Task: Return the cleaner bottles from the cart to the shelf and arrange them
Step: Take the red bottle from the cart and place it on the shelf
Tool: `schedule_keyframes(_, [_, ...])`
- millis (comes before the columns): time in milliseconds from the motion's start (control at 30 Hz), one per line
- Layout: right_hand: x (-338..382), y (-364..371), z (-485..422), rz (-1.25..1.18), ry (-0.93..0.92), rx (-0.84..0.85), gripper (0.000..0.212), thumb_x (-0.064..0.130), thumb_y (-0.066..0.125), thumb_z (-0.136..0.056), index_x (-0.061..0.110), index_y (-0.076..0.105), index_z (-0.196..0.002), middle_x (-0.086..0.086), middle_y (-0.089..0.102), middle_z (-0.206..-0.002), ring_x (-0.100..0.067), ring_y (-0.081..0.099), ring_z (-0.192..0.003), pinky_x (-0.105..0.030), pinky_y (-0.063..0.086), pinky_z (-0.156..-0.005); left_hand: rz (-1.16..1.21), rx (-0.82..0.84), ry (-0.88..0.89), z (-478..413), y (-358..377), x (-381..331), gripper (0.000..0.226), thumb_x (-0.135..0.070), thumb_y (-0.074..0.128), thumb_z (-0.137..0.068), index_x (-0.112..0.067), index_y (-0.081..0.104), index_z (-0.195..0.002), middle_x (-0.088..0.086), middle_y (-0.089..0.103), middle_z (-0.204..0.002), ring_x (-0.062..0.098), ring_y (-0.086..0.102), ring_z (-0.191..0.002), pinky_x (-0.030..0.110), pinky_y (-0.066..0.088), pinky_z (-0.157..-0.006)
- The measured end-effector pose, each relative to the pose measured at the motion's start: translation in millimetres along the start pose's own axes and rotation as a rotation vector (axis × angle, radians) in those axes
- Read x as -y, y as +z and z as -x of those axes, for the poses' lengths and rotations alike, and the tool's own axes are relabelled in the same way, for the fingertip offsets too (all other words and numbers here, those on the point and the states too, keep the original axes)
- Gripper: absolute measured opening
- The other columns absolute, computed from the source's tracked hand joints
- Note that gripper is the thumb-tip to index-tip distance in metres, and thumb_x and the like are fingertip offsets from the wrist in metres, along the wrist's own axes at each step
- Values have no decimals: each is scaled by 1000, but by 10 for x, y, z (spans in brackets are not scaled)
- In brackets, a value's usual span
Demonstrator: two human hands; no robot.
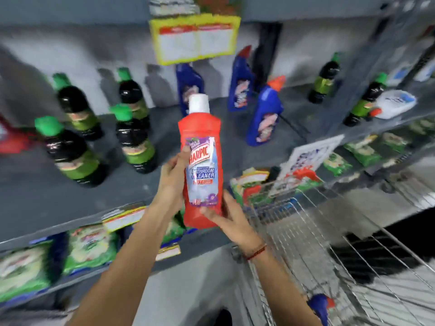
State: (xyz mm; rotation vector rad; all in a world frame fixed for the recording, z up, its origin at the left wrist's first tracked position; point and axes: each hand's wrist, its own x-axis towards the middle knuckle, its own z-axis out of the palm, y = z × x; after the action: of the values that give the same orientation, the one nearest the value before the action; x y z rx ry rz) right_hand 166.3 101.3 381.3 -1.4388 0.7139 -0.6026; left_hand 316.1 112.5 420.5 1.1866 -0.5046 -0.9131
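- Both hands up: left hand [173, 171] wraps the red bottle [201, 165] mid-body, right hand [229, 216] cups its base, held upright above the shelf [35, 196] edge.
- Blue bottles [263, 118] and dark green-capped ones [70, 154] already stand there.
- Another blue bottle waits in the wire cart [306, 222].
- Glossy plastic, white cap.

bare forearms, no sleeves, red thread band [256, 252] on right wrist

a red harpic bathroom cleaner bottle [202, 161] with a white cap is held upright, label facing the camera, above the grey shelf [35, 191], where blue angled-neck bottles [263, 116] and dark green-capped bottles [73, 154] are stood.
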Motion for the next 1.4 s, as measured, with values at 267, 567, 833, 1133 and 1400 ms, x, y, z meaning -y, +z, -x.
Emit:
schedule_keyframes(267, [145,1629,-242,197,-37,382,50,-1,78,-67,24,52,-102,9,64,-97,12,63,-79,-7,50,-70,-78,-272,224,640,-1739,-720,31,-36,46,-92,-18,71,-84,-7,76,-70,7,69,-63,19,55,-56])
schedule_keyframes(567, [291,3071,-489,304,-183,537,64,14,84,-63,11,50,-117,-3,66,-110,-16,61,-100,-34,51,-92,-64,-521,363,922,-3000,-1394,24,-35,47,-92,-18,64,-90,-10,75,-71,3,67,-68,19,56,-66])
schedule_keyframes(833, [392,3811,-923,441,-232,548,73,18,83,-64,7,43,-124,-12,62,-123,-26,59,-112,-39,49,-97,-124,-553,422,774,-3575,-1662,18,-43,56,-84,-27,63,-90,-12,75,-79,4,70,-78,18,55,-65])
schedule_keyframes(1133, [262,4022,-1356,512,-210,474,70,13,81,-66,11,44,-126,-14,62,-125,-28,58,-114,-40,47,-99,-215,-400,424,496,-3798,-1526,41,-48,64,-71,-20,57,-100,-2,70,-92,4,70,-80,17,55,-64])
schedule_keyframes(1400, [220,4016,-1379,548,-203,457,70,11,77,-71,7,38,-129,-19,59,-127,-34,55,-117,-46,45,-101,-278,-341,394,473,-3891,-1479,32,-43,62,-74,-23,58,-99,-3,68,-94,2,69,-81,15,54,-65])
